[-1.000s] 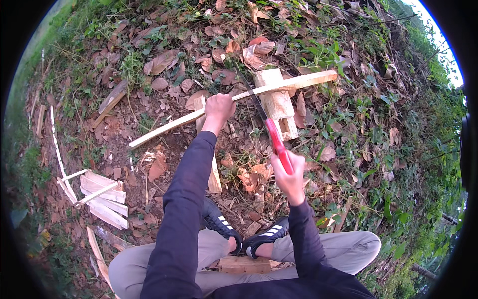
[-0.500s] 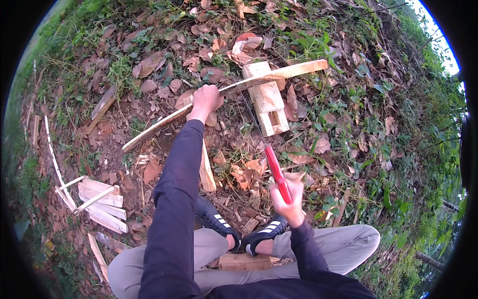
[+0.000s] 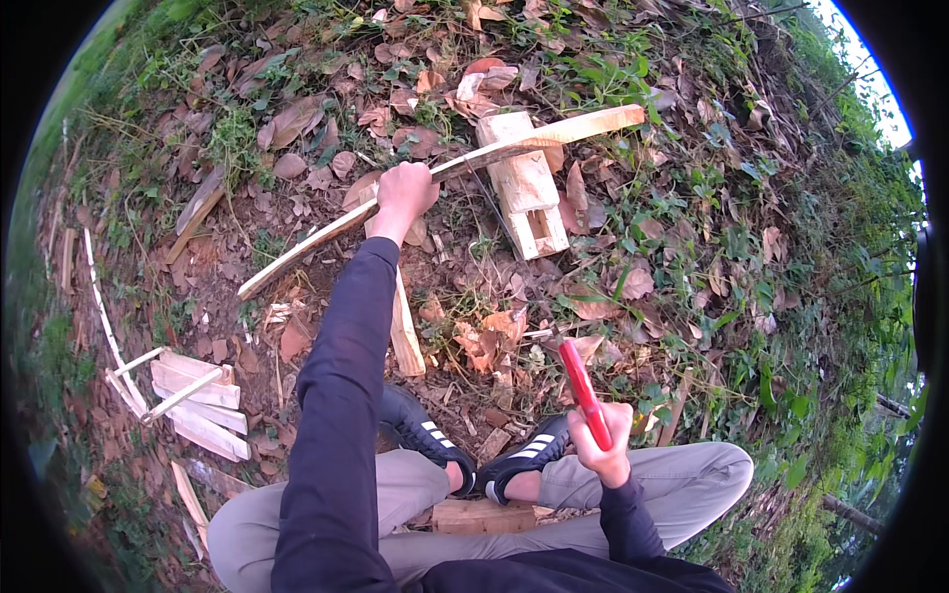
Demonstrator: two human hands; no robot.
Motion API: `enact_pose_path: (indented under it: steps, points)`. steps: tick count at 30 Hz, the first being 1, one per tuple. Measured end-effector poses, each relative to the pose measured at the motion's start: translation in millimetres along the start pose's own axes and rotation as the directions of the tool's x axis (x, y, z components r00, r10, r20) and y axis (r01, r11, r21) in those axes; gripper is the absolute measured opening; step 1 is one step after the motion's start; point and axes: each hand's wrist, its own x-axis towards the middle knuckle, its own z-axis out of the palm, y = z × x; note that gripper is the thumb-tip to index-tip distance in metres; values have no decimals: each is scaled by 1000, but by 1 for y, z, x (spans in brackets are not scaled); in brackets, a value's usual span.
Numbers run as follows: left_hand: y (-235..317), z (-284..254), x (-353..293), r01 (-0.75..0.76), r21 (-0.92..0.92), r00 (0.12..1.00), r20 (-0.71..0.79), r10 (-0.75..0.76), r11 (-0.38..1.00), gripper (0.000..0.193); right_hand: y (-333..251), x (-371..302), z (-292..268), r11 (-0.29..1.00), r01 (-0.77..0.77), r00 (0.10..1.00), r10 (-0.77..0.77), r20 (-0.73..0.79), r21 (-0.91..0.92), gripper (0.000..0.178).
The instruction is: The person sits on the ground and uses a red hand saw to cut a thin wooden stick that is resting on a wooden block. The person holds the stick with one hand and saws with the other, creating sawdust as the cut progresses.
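My left hand (image 3: 404, 198) is closed around a long, thin wooden plank (image 3: 321, 240), which slants up to the right. The plank's far part rests across a pale wooden block (image 3: 524, 188) with a rectangular hole near its close end. In my right hand (image 3: 605, 440) is a saw, gripped by its red handle (image 3: 584, 393). Its thin blade shows nearly edge-on and is faint; the upper part runs by the plank, beside the block's left side. Below my left hand, another strip of wood (image 3: 405, 331) lies on the ground.
Cut wooden slats (image 3: 203, 400) lie in a pile at the left, with thin sticks beside them. More wood scraps (image 3: 198, 212) are scattered there. Dry leaves and green weeds cover the ground. My shoes (image 3: 534, 457) and a short wood piece (image 3: 482, 516) are close to me.
My right hand has drawn the red-handled saw back toward me and slightly right. My left hand still grips the plank in nearly the same spot.
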Motion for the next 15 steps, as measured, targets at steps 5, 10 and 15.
enact_pose_path:
  steps: [5, 10, 15]
  points:
    - [14, 11, -23, 12, -16, 991, -136, -14, 1000, 26, 0, -23, -20, 999, 31, 998, -32, -50, -18, 13]
    - [19, 14, -48, -110, -99, 952, -296, 76, 989, 40, 1, 9, 1, 997, 3, 993, 5, -118, 73, 15]
    - [5, 7, -31, -179, -20, 959, -226, 170, 984, 42, 16, 44, 37, 974, -71, 990, 96, -108, 213, 21]
